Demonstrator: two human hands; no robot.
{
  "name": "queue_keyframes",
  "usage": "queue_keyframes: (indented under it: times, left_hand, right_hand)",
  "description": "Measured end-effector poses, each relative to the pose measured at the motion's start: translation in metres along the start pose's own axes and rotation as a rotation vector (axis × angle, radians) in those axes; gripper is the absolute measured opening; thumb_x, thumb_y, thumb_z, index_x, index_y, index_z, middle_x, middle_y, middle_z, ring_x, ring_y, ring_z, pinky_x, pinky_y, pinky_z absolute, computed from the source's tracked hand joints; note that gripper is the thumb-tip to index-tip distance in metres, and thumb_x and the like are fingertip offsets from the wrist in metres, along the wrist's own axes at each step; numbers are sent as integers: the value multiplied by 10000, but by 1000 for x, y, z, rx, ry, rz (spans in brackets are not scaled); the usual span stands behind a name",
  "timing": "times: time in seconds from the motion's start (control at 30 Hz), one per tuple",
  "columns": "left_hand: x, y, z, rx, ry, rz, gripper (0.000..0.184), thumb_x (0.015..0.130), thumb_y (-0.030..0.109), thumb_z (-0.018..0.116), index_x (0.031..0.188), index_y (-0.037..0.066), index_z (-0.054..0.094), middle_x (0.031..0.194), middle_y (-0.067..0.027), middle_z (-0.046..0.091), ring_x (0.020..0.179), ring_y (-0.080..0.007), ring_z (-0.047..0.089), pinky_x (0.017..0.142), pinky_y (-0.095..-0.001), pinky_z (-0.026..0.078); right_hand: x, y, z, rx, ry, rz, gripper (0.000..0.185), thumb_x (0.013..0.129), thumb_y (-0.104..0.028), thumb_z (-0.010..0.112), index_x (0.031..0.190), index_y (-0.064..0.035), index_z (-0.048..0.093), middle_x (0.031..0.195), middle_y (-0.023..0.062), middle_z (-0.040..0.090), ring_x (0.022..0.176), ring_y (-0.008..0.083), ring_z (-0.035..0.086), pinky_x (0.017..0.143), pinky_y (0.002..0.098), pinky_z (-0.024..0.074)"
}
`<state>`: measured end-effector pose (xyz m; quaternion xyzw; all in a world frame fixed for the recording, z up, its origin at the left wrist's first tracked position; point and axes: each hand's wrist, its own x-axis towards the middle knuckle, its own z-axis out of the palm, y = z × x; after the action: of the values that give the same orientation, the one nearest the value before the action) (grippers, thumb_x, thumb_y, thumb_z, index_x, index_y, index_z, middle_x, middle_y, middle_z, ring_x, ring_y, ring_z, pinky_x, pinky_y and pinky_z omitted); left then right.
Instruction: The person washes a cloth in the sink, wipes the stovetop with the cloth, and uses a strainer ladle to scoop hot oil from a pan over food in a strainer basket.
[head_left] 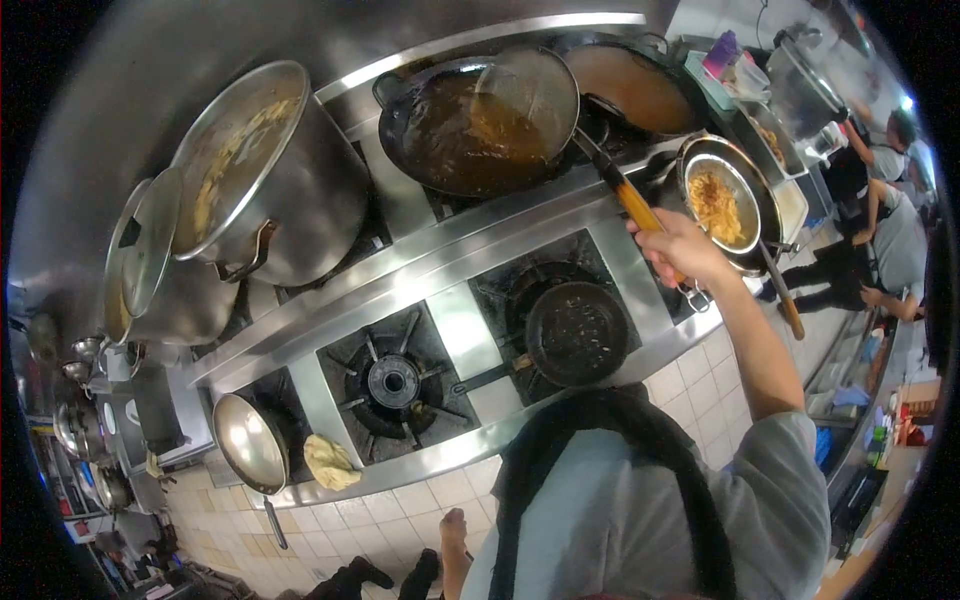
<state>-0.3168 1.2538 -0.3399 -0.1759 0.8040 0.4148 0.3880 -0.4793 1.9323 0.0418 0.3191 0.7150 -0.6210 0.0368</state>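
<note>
My right hand (682, 248) is closed around the wooden handle of a wire skimmer (535, 95), whose mesh is over a wok (450, 140) of dark oil with browned bits in it. Just beyond this hand, a metal strainer (722, 200) holding golden fried pieces rests on a dark pan. My left hand (453, 530) is low in the view, beside my body and away from the stove; its fingers are small and curled, and whether they are closed cannot be made out.
Two big pots (290, 200) stand at the left, one with a glass lid (152, 243). A second wok (635, 85) holds brown liquid. Nearer are a black pan (577, 334), a burner (394, 381), a steel pan (250, 443) and a yellowish cloth (330, 462). People (900, 240) stand at the right.
</note>
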Motion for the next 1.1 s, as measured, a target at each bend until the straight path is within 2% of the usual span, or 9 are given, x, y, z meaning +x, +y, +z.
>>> queue_keyframes:
  times: [0.13, 0.23, 0.43, 0.53, 0.6, 0.7, 0.8, 1.0, 1.1]
  left_hand:
    - [8, -16, 5, 3, -21, -153, 219, 929, 249, 625, 1034, 79, 714, 727, 32, 602, 580, -100, 505, 518, -296, 414]
    - [8, -33, 11, -270, 63, -185, 228, 945, 256, 593, 1002, 73, 716, 735, 11, 613, 582, -108, 501, 517, -312, 412]
    - [5, -30, 4, -55, 35, -223, 310, 961, 286, 548, 1060, 39, 707, 858, -60, 682, 718, -146, 576, 620, -333, 471]
    - [-10, -11, 2, 174, 10, -82, 306, 961, 272, 551, 1087, 41, 707, 960, -77, 713, 829, -180, 605, 716, -372, 490]
    - [13, -70, 7, 165, 41, 304, 292, 945, 290, 559, 1004, 42, 701, 866, -46, 690, 757, -175, 592, 658, -380, 481]
    - [36, -100, 3, 385, 2, 473, 276, 936, 308, 556, 909, 67, 686, 688, 11, 576, 587, -142, 526, 508, -345, 410]
    - [-20, -5, 9, -120, 80, -108, 239, 939, 295, 552, 869, 100, 672, 595, 44, 461, 472, -108, 437, 421, -310, 314]
    - [-44, 45, 1, -115, 43, -287, 197, 943, 261, 570, 911, 108, 690, 604, 51, 472, 471, -87, 388, 420, -304, 284]
    - [-38, 22, 5, -201, 78, -192, 195, 944, 261, 568, 925, 117, 698, 624, 47, 484, 494, -74, 398, 424, -287, 285]
  right_hand:
    - [-12, -5, 10, 145, -79, 43, 335, 932, -175, 607, 1210, 4, 554, 655, -19, 486, 404, 88, 440, 357, 270, 355]
    - [-15, -9, 18, 178, -131, 60, 352, 921, -178, 601, 1218, 4, 548, 651, -16, 476, 407, 83, 438, 355, 262, 349]
    - [-10, -9, 36, 354, -200, 99, 296, 934, -119, 575, 1216, -38, 537, 639, -27, 442, 381, 65, 363, 335, 239, 268]
    - [-4, -9, 46, 454, -248, 103, 287, 948, -128, 575, 1220, -40, 543, 644, -28, 445, 382, 58, 361, 332, 233, 270]
    - [5, -4, 49, 535, -311, 125, 286, 955, -139, 604, 1219, -41, 554, 641, -32, 442, 417, 68, 388, 361, 246, 286]
    - [17, 1, 59, 598, -318, 106, 271, 966, -137, 598, 1216, -42, 553, 646, -34, 440, 428, 59, 387, 364, 229, 283]
    - [26, -2, 68, 669, -347, 74, 270, 963, -127, 603, 1213, -39, 553, 662, -31, 450, 440, 52, 401, 362, 222, 292]
    - [32, -11, 77, 717, -374, 44, 304, 960, -126, 600, 1241, -37, 521, 681, -20, 478, 437, 59, 419, 357, 232, 322]
    - [26, -14, 79, 685, -365, 29, 297, 959, -118, 591, 1237, -40, 523, 682, -20, 475, 424, 61, 421, 356, 232, 326]
